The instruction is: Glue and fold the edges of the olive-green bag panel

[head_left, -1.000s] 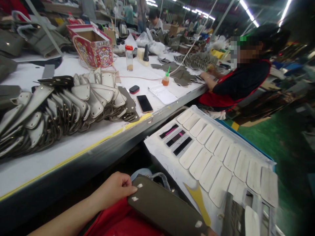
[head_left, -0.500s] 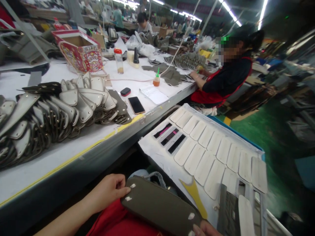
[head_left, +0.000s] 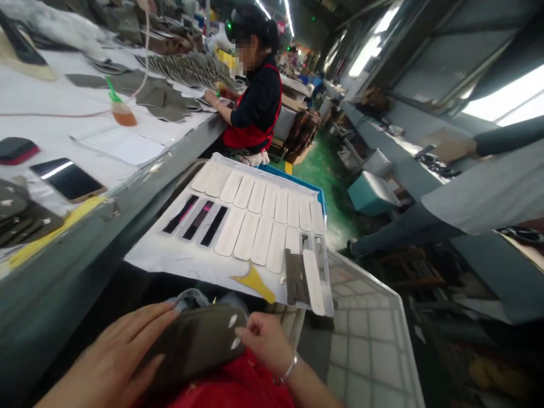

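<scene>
While the left hand [head_left: 123, 357] is lying spread across a dark grey-brown panel [head_left: 202, 340], fingers and thumb apart, the right hand [head_left: 266, 343] is pinching the panel's other end beside 2 white patches [head_left: 232, 321]. The panel is lying over red cloth [head_left: 238, 384], near a white-covered board [head_left: 168, 255] that is bearing white oblong pieces [head_left: 260, 235] and a yellow tool [head_left: 257, 284]; to the left, a desk [head_left: 46, 96] is carrying a phone [head_left: 70, 181] and a green-tipped bottle [head_left: 124, 115], and a co-worker [head_left: 257, 105] is leaning at its edge.
</scene>
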The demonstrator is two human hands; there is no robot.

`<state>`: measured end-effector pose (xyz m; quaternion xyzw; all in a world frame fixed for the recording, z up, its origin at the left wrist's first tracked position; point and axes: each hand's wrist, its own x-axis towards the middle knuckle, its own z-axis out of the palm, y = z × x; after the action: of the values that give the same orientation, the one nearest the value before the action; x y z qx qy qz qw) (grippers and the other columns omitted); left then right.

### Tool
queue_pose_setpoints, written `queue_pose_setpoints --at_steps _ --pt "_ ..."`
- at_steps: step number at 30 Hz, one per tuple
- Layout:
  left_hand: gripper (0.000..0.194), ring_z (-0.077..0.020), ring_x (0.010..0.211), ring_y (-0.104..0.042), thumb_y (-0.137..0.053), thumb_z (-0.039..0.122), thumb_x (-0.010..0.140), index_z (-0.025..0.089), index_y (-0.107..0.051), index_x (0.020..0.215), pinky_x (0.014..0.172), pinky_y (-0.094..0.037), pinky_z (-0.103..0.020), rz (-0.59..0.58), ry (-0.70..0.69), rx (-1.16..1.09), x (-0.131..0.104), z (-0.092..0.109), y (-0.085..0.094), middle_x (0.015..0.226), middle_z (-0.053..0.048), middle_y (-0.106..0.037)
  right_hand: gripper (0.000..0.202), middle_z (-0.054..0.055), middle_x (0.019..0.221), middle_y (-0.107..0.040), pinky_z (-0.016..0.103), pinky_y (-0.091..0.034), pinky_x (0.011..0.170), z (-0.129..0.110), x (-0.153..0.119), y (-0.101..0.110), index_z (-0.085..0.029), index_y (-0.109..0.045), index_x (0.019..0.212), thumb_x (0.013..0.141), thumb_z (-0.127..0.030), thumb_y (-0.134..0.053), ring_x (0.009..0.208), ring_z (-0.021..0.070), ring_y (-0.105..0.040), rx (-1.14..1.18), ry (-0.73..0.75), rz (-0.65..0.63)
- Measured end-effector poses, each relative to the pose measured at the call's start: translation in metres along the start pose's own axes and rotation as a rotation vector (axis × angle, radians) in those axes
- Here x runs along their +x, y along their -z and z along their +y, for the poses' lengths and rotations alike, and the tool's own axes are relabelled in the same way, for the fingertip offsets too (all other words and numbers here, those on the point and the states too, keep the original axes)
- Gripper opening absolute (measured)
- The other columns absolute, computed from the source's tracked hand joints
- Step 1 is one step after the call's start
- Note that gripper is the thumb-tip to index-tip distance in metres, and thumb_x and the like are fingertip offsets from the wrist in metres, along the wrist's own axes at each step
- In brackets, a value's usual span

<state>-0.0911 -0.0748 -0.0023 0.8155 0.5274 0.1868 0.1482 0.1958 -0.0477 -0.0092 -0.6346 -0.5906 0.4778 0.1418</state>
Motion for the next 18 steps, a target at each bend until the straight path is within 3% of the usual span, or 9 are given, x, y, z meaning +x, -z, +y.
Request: queue_pose_setpoints --at_steps 3,6,13,18 --pt "0.081 -0.0268 0.118 -0.047 -0.067 0.044 0.065 0.022 -0.032 0.134 0.099 -0.039 -0.039 -0.127 -0.133 0.015 0.033 0.041 -0.023 0.133 -0.008 -0.048 0.026 -0.005 0.049 -0.043 0.02 -0.024 0.044 0.002 -0.001 0.002 -0.016 -0.05 0.054 0.069 -0.033 -0.061 0.047 0.0066 -0.035 -0.011 0.014 -0.02" --pt "0.091 -0.0315 0.117 -0.047 -0.073 0.046 0.054 0.015 -0.036 0.132 0.099 -0.038 -0.044 -0.238 -0.129 0.014 0.051 0.065 -0.044 0.13 -0.015 -0.05 0.026 -0.005 0.05 -0.045 0.019 -0.025 0.043 0.004 -0.001 0.004 -0.016 -0.053 0.057 0.072 -0.036 -0.059 0.047 0.0066 -0.037 0.015 0.022 -0.05" --pt "0.065 -0.0285 0.11 -0.051 -0.062 0.028 0.061 0.014 -0.044 0.122 0.095 -0.038 -0.044 -0.208 -0.07 0.007 0.054 0.075 -0.052 0.12 -0.015 -0.056 0.025 -0.004 0.051 -0.048 0.02 -0.025 0.046 0.01 -0.002 0.006 -0.016 -0.055 0.061 0.077 -0.035 -0.055 0.049 0.007 -0.04 -0.039 0.084 -0.053" --pt "0.062 -0.0274 0.107 -0.052 -0.061 0.026 0.061 0.015 -0.043 0.12 0.093 -0.038 -0.043 -0.212 -0.069 -0.009 0.056 0.076 -0.053 0.117 -0.013 -0.057 0.022 -0.005 0.052 -0.046 0.02 -0.024 0.046 0.007 -0.002 0.008 -0.016 -0.055 0.059 0.074 -0.032 -0.056 0.049 0.0067 -0.039 -0.042 0.094 -0.054"
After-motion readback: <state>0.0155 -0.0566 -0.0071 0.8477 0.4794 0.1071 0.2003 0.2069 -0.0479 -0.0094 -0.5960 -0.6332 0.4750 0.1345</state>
